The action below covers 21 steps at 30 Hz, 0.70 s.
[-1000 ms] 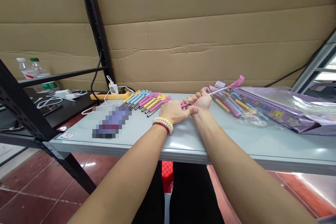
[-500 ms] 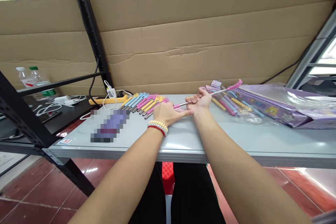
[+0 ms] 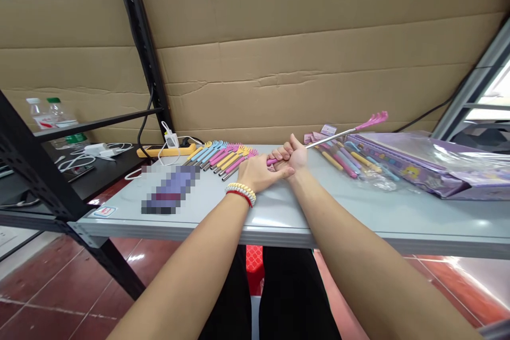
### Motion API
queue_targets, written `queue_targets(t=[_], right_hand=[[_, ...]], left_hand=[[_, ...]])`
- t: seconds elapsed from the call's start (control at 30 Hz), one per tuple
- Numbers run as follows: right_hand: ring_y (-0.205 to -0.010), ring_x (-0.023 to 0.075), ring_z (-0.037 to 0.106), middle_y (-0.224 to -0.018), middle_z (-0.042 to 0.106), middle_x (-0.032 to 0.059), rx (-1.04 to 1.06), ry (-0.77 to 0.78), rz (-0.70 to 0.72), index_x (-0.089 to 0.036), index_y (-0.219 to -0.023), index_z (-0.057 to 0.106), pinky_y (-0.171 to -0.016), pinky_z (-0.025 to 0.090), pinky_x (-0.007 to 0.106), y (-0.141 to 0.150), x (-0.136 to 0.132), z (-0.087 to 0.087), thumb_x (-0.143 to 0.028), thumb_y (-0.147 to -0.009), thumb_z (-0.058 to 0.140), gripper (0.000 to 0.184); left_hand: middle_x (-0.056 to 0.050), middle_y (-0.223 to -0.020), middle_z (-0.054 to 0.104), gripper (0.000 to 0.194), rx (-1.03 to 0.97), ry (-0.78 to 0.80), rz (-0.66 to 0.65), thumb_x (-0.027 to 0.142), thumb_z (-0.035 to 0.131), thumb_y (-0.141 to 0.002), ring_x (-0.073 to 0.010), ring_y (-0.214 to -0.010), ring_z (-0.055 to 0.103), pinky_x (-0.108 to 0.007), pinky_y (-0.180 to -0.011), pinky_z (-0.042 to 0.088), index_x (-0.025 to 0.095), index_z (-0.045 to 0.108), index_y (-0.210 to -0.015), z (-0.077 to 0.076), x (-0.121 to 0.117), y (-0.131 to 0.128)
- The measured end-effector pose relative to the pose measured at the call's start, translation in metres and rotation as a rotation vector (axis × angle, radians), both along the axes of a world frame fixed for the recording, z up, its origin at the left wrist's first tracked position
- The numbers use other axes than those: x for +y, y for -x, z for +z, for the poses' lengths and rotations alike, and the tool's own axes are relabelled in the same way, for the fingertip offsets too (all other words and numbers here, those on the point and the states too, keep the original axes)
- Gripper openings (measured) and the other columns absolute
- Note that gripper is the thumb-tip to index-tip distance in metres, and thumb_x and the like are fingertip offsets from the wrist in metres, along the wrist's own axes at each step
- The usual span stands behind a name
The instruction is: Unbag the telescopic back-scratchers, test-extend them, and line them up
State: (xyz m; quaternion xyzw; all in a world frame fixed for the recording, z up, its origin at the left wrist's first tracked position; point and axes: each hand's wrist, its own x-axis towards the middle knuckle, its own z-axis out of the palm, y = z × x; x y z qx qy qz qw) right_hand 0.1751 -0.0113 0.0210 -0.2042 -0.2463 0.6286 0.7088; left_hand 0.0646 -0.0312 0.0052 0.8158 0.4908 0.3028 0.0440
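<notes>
A pink back scratcher (image 3: pixel 330 138) with a metal rod slants up to the right between my two hands, its clawed head (image 3: pixel 373 120) over the purple box's far edge. My left hand (image 3: pixel 257 172) is closed on the pink handle, a braided bracelet and red cord on its wrist. My right hand (image 3: pixel 292 155) wraps round the scratcher just beside it, palm up, the hands nearly touching. Left of them lies a row of back scratchers (image 3: pixel 229 156) in yellow, blue and pink, heads toward the cardboard. How the handle's end sits inside my left fist is hidden.
Bagged scratchers (image 3: pixel 350 162) and a purple box (image 3: pixel 438 170) with a clear lid lie to the right. A blurred flat object (image 3: pixel 171 189), a yellow power strip (image 3: pixel 165 151) and white cables are at left. Cardboard (image 3: pixel 279 64) walls the back; a black post (image 3: pixel 145 37) rises at left.
The scratcher's head has moved right and slightly up, with more of its rod past my right hand. My right hand has shifted left along it, closer to my left hand.
</notes>
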Motion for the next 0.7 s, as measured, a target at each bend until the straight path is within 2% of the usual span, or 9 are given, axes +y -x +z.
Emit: queue_targets(t=[0.13,0.3,0.4,0.47,0.53,0.6,0.7], right_hand=[[-0.030,0.0074,0.016,-0.035,0.012,-0.0073,0.020,0.020,-0.121,-0.019,-0.057,0.007,-0.034,0.024,0.023,-0.010,0.000,0.001,-0.044,-0.089,0.042,0.054],[-0.030,0.0069,0.013,-0.036,0.012,-0.0080,0.074,-0.008,-0.285,-0.020,-0.055,0.012,-0.033,0.020,0.023,-0.029,-0.007,0.007,-0.032,-0.088,0.039,0.044],[-0.030,0.0069,0.024,-0.036,0.023,-0.0068,0.026,-0.060,-0.237,-0.019,-0.051,0.021,-0.036,0.029,0.022,-0.026,-0.012,0.008,-0.029,-0.086,0.042,0.042],[-0.037,0.0090,0.042,-0.040,0.040,-0.0036,-0.106,-0.078,-0.145,-0.019,-0.050,0.031,-0.043,0.040,0.024,-0.017,-0.013,0.007,-0.028,-0.084,0.048,0.039],[-0.048,0.0123,0.054,-0.051,0.054,0.0003,-0.284,-0.069,-0.052,-0.019,-0.052,0.040,-0.050,0.045,0.026,-0.006,-0.012,0.004,-0.030,-0.081,0.057,0.035],[-0.051,0.0136,0.057,-0.058,0.060,0.0023,-0.414,-0.049,-0.020,-0.018,-0.054,0.045,-0.049,0.045,0.026,0.002,-0.009,0.000,-0.037,-0.079,0.062,0.036],[-0.050,0.0142,0.057,-0.059,0.060,0.0029,-0.440,-0.020,-0.072,-0.018,-0.054,0.044,-0.047,0.044,0.026,0.004,-0.003,-0.004,-0.051,-0.081,0.059,0.045]], left_hand=[[-0.006,-0.076,0.067,0.066,0.063,0.057,-0.065,0.080,0.036,-0.073,-0.0227,-0.075,0.062,-0.031,-0.063,0.042,0.020,0.063,-0.078,0.002,-0.001,-0.001],[-0.009,-0.077,0.068,0.054,0.120,0.040,-0.051,0.068,0.042,-0.079,-0.0236,-0.075,0.063,-0.032,-0.065,0.043,0.018,0.064,-0.077,0.004,-0.001,0.004],[-0.010,-0.079,0.068,0.050,0.108,0.023,-0.029,0.061,0.040,-0.083,-0.0251,-0.077,0.064,-0.033,-0.067,0.044,0.018,0.066,-0.080,0.005,0.001,0.008],[-0.009,-0.083,0.069,0.047,0.078,0.016,-0.004,0.057,0.038,-0.086,-0.0253,-0.082,0.064,-0.033,-0.069,0.045,0.019,0.067,-0.085,0.005,0.002,0.011],[-0.008,-0.089,0.069,0.042,0.035,0.002,0.012,0.052,0.039,-0.087,-0.0240,-0.087,0.063,-0.032,-0.073,0.045,0.021,0.067,-0.093,0.005,0.003,0.014],[-0.006,-0.095,0.069,0.036,-0.005,-0.028,0.011,0.046,0.042,-0.088,-0.0227,-0.092,0.063,-0.031,-0.077,0.045,0.022,0.066,-0.100,0.005,0.003,0.016],[-0.006,-0.098,0.068,0.031,-0.031,-0.083,-0.017,0.042,0.043,-0.088,-0.0222,-0.092,0.062,-0.031,-0.078,0.045,0.022,0.065,-0.098,0.005,0.005,0.017]])
